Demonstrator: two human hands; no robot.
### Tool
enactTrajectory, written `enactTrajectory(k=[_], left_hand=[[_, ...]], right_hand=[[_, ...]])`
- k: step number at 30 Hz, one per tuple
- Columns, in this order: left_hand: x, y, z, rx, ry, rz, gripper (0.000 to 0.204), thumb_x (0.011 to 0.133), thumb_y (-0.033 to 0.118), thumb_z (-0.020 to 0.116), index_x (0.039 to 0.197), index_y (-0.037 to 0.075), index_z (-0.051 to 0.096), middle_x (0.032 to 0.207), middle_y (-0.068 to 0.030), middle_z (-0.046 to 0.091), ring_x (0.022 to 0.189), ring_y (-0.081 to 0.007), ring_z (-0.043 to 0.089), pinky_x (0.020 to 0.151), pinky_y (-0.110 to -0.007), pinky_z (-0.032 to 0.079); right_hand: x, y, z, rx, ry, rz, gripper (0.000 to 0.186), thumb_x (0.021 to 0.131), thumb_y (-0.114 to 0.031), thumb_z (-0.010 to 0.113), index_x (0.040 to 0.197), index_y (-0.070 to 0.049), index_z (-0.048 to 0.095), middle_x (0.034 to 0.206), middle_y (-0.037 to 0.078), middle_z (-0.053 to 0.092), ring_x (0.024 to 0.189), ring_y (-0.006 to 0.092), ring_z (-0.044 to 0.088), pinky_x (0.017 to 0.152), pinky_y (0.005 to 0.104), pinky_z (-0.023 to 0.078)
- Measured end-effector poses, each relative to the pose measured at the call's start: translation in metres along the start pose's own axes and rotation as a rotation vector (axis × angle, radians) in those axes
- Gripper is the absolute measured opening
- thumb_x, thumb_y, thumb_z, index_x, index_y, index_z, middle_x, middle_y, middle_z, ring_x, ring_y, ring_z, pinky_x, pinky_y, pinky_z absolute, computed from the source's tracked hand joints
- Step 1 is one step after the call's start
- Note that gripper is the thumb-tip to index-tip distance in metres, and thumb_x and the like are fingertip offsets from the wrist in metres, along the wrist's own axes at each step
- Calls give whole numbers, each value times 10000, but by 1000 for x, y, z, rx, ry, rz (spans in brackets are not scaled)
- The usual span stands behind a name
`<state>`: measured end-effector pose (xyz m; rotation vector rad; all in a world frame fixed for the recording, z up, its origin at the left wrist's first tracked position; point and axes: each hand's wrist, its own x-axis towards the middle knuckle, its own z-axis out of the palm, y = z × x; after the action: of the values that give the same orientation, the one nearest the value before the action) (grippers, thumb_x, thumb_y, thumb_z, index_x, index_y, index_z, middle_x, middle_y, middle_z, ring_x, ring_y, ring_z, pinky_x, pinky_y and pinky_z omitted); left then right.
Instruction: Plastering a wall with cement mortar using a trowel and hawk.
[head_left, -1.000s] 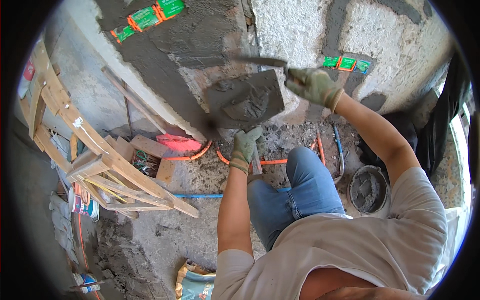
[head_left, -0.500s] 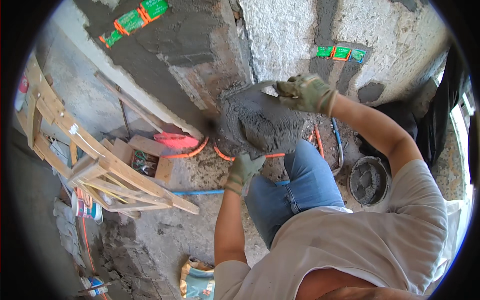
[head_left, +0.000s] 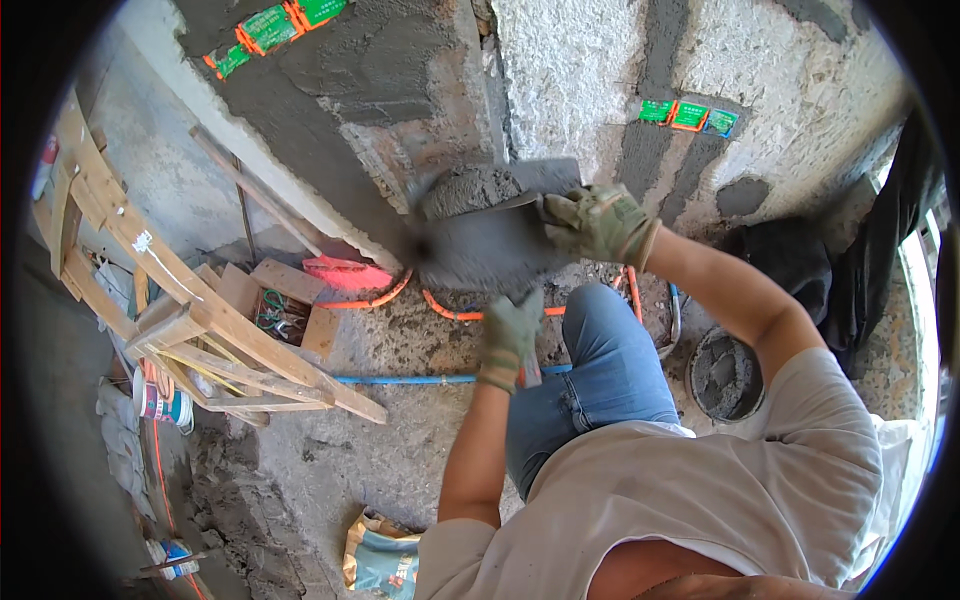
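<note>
In the head view, my gloved left hand [head_left: 508, 340] is closed on a handle below a mortar hawk [head_left: 545, 172] in front of the wall. My gloved right hand [head_left: 600, 222] grips a steel trowel, whose motion-blurred blade [head_left: 480, 242] lies across the hawk, hiding much of it. Grey mortar [head_left: 465, 190] is heaped beyond the blade. Behind these, the wall [head_left: 560, 80] is part rough white, part fresh grey render, with two rows of green-covered boxes [head_left: 688, 117] set into it.
A wooden trestle [head_left: 200, 290] stands at left beside a carton of tools [head_left: 280, 315]. Orange pipes [head_left: 450, 312] and a blue pipe [head_left: 400, 380] cross the floor below. A bucket of mortar [head_left: 725, 375] sits at right near black sheeting [head_left: 850, 280]. A bag [head_left: 380, 555] lies at the bottom.
The trowel has swept down from the hawk's upper edge across its face. The mortar, earlier spread broadly, now shows heaped toward the top. My right hand has moved lower, my left hand slightly rightward.
</note>
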<state>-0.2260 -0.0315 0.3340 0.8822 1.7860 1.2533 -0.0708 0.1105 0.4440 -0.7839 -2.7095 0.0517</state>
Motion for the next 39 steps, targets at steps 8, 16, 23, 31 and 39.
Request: enactTrajectory(k=[8,16,23,31,39], left_hand=[[36,-3,-57,-450,-141,-162,160,869,163,795,820,78,669,646,-24,618,500,-151,583,446,-312,461],[1,-30,-16,-17,-199,4,170,875,160,767,923,13,698,758,-39,665,545,-130,585,472,-302,470],[30,-8,-23,-405,-119,-182,158,871,163,771,849,19,709,691,-44,656,506,-141,575,462,-310,457],[38,0,-46,296,-46,526,202,892,194,777,875,11,694,753,-58,689,552,-160,598,483,-343,483],[25,-3,-13,-273,-177,-186,215,891,204,769,795,26,697,703,-83,673,483,-186,593,471,-355,490]], right_hand=[[-19,28,-22,-273,54,-248,305,980,-403,593,967,-107,662,644,75,645,519,229,631,486,391,531],[-9,14,-8,-48,83,-34,359,974,-446,585,1051,-105,669,791,121,697,744,276,706,670,413,579],[-5,-5,-32,402,-106,361,424,995,-473,560,1055,-76,696,787,177,714,764,360,711,745,433,568],[21,38,-70,-257,127,-101,375,985,-499,556,1107,-163,669,845,139,714,746,335,723,690,457,580],[86,61,6,-101,722,-474,267,895,-267,664,1161,-244,662,1182,110,640,840,292,678,648,411,567]])
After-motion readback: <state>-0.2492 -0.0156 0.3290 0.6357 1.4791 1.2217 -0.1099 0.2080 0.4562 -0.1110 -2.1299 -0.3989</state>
